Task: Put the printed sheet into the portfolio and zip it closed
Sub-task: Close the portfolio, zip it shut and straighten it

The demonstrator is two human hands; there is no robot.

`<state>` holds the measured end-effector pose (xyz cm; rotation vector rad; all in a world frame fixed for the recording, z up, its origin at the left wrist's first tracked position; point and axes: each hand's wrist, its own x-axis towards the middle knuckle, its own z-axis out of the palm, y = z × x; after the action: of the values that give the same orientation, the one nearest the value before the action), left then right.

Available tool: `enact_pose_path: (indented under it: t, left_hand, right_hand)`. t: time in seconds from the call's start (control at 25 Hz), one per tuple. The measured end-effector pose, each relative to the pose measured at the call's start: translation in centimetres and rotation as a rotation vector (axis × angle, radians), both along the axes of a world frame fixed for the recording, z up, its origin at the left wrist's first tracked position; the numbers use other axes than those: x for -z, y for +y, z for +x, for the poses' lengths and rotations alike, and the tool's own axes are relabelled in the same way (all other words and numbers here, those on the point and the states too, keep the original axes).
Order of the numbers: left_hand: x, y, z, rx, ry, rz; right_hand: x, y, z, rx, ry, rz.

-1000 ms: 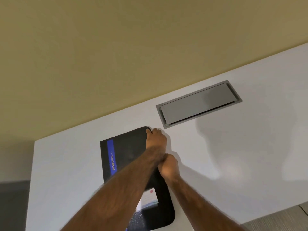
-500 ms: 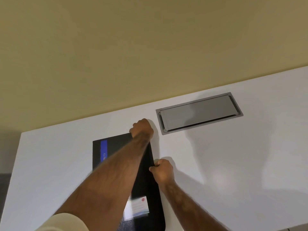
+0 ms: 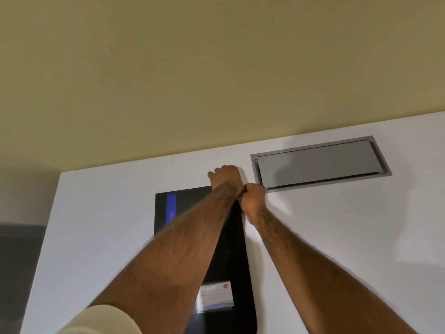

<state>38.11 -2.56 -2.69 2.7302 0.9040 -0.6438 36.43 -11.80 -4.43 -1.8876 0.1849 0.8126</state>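
The black portfolio (image 3: 232,249) lies flat on the white table (image 3: 103,213), with a blue title stripe (image 3: 171,206) near its far left and a white card with a red dot (image 3: 215,295) near me. My left hand (image 3: 225,177) is a fist pressed on the portfolio's far right corner. Beside it, my right hand (image 3: 252,198) pinches the right edge just below that corner. Whatever it pinches is hidden in its fingers. No printed sheet shows anywhere.
A grey recessed cable hatch (image 3: 317,162) with its lid down sits in the table right of my hands. The table's far edge meets a beige wall (image 3: 216,68). The left table edge drops to a dark area (image 3: 19,249).
My right hand has slid up the portfolio's right edge from about the middle to the far corner, meeting my left hand. My left hand stayed at the far corner. The view shifted left.
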Motion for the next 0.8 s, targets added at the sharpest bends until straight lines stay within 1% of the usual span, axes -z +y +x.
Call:
enact_pose_path:
  t: [0.08,0.16,0.32,0.48,0.64,0.8]
  left_hand:
    - [0.2,1.2,-0.5,-0.051,-0.022,0.01]
    - [0.1,2.9,-1.0,-0.145,-0.022,-0.027]
    - [0.0,7.3,-3.0,-0.372,-0.025,-0.079]
    - [0.4,12.7,-6.6,-0.546,-0.021,-0.098]
    - [0.6,16.6,-10.1,-0.646,-0.072,-0.119]
    - [0.8,18.9,-12.5,-0.695,-0.101,-0.137]
  right_hand:
    - [0.3,0.3,0.4,-0.079,-0.055,-0.071]
    - [0.5,0.4,0.7,-0.087,-0.066,-0.109]
    - [1.2,0.4,0.9,-0.046,-0.064,-0.095]
    - [1.2,0.6,0.9,-0.127,-0.105,-0.147]
    - [0.9,0.7,1.0,-0.16,-0.124,-0.147]
    - [0.8,0.5,0.8,-0.077,-0.09,-0.111]
